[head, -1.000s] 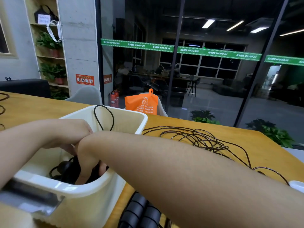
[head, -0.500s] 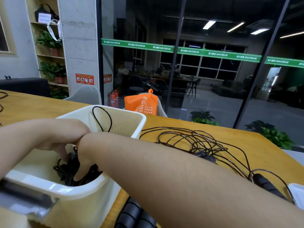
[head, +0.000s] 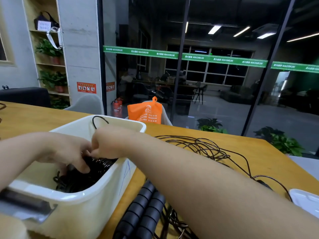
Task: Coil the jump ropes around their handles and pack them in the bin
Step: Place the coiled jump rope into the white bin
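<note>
A cream plastic bin (head: pixel 96 200) stands on the wooden table at the lower left. Inside it lies a black coiled jump rope (head: pixel 81 178). My left hand (head: pixel 65 152) reaches into the bin with its fingers on the coil. My right hand (head: pixel 105 144) crosses over from the right and is closed on the same rope at the top of the bundle. One rope loop (head: pixel 99 120) sticks up against the bin's far wall. Two ribbed black handles (head: pixel 143 211) lie side by side on the table right of the bin. Loose black rope (head: pixel 203 147) is tangled behind my right forearm.
A white object (head: pixel 305 202) sits at the table's right edge. An orange bag (head: pixel 145 112) rests on a chair behind the table, beside a grey chair (head: pixel 86 104). A glass wall stands beyond. More rope ends (head: pixel 2 107) show at the far left.
Both hands have risen from deep in the bin to near its rim, lifting the coiled rope bundle higher. The view has shifted slightly, showing more of the handles on the table.
</note>
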The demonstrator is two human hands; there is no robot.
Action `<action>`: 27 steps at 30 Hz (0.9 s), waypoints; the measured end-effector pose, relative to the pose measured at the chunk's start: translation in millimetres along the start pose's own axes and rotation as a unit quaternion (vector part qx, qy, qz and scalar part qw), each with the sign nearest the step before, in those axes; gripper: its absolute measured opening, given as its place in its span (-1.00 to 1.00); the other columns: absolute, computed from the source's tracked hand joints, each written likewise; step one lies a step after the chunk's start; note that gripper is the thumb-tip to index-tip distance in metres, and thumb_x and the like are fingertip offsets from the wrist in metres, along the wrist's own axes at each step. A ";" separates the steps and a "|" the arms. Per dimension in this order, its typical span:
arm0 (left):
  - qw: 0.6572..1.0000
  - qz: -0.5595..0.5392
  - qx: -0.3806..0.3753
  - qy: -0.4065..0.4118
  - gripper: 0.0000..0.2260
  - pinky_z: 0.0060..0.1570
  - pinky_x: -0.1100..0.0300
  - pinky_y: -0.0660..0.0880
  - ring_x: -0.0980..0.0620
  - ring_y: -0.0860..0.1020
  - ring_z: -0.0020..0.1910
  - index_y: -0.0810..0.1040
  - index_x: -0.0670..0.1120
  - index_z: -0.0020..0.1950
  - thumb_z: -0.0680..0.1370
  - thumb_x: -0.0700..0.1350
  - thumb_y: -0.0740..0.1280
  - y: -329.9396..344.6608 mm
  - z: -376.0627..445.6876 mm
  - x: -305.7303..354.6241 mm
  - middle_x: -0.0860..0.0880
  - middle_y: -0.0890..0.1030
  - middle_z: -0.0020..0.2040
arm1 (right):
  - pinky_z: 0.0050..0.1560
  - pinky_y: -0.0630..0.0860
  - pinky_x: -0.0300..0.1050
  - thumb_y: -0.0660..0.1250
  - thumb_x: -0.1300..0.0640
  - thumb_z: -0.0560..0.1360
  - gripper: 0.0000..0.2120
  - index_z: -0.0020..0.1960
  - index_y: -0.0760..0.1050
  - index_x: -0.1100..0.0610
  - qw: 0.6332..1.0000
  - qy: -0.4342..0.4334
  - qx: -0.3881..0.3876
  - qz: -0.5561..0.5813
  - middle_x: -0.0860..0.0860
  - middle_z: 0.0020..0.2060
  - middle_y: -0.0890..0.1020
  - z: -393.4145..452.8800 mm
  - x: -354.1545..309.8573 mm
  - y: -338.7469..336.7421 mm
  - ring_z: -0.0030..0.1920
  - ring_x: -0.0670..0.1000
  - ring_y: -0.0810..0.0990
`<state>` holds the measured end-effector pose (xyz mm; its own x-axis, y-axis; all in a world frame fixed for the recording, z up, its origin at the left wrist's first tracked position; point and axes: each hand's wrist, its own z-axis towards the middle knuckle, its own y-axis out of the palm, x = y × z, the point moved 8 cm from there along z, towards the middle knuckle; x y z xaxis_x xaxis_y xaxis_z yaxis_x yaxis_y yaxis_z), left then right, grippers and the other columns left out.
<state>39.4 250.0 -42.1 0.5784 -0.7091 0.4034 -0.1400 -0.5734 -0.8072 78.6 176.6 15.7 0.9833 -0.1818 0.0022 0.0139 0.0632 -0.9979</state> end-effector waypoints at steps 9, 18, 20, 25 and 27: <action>0.946 0.317 0.074 0.015 -0.67 0.09 0.22 0.48 0.12 0.53 0.05 0.34 0.17 0.05 0.42 0.09 0.43 -2.8 -8.7 33.1 0.17 0.48 0.05 | 0.16 0.50 -0.01 0.22 0.12 0.61 -0.75 0.23 0.56 0.09 0.969 0.041 0.205 0.132 -0.01 0.16 0.63 -118.2 63.3 -15.3 0.17 0.01 0.55; 0.889 0.320 0.305 0.121 -0.88 -0.19 0.26 0.35 0.10 0.47 -0.13 0.39 0.10 -0.15 0.57 -0.07 0.19 -13.5 -44.6 131.3 0.10 0.49 -0.14 | 0.10 0.52 -0.23 0.21 0.10 0.61 -0.75 0.21 0.58 -0.02 0.953 0.173 0.177 0.175 -0.13 0.05 0.66 -207.1 123.5 30.7 0.02 -0.17 0.59; 0.877 0.315 0.340 0.124 -0.88 -0.19 0.24 0.40 0.10 0.46 -0.18 0.39 0.08 -0.15 0.57 -0.10 0.16 -11.7 -47.7 143.5 0.10 0.48 -0.20 | 0.07 0.53 -0.23 0.22 0.08 0.60 -0.76 0.18 0.59 -0.07 0.946 0.201 0.183 0.175 -0.15 0.02 0.66 -221.8 133.3 36.0 0.00 -0.16 0.61; 0.857 0.272 0.398 0.182 -0.90 -0.23 0.27 0.38 0.11 0.47 -0.12 0.45 0.07 0.02 0.60 -0.10 0.16 9.5 -57.9 173.3 0.11 0.47 -0.14 | -0.01 0.42 -0.37 0.23 0.08 0.59 -0.79 0.14 0.59 -0.09 0.922 0.277 0.192 0.189 -0.20 0.02 0.61 -253.4 160.4 46.4 0.02 -0.19 0.54; 0.871 0.254 0.373 0.195 -0.89 -0.18 0.27 0.39 0.11 0.47 -0.09 0.48 0.05 0.05 0.61 -0.10 0.18 27.6 -53.5 182.4 0.09 0.51 -0.06 | 0.00 0.38 -0.41 0.27 0.10 0.58 -0.80 0.15 0.58 -0.08 0.913 0.301 0.186 0.202 -0.21 0.01 0.57 -261.7 169.2 56.0 0.04 -0.20 0.49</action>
<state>98.0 82.9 32.4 0.2567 -0.9624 -0.0891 0.3465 0.1777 -0.9211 198.3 -107.4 -56.8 0.6452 -0.5700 -0.5087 -0.1576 0.5523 -0.8186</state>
